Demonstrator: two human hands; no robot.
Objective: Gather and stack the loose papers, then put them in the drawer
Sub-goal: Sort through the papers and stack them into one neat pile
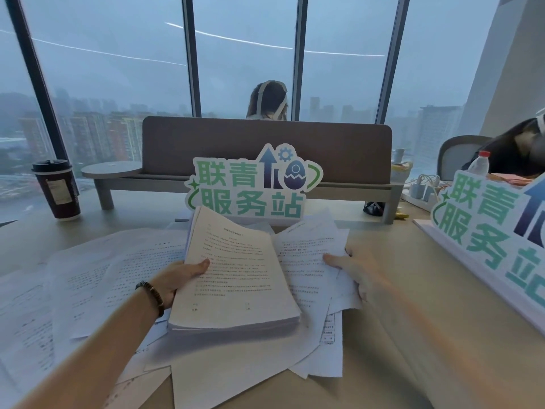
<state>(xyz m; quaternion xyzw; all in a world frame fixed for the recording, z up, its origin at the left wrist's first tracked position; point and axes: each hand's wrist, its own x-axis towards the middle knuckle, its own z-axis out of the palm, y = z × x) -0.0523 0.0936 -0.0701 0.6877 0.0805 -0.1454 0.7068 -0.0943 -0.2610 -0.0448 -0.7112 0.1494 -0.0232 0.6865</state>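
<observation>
Two hands work the desk [392,261]: the left hand [177,278] grips a thick stack of papers [236,278], fingers hidden underneath, while the right hand [358,268] pinches loose sheets [306,255] beside it. More scattered pages [97,278] blur leftward, print unreadable.

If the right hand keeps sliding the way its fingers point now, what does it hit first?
The right hand points left over the loose sheets, thumb on them. Going straight on, it would likely first meet the right edge of the thick paper stack that the left hand holds, though depth is unclear.
</observation>
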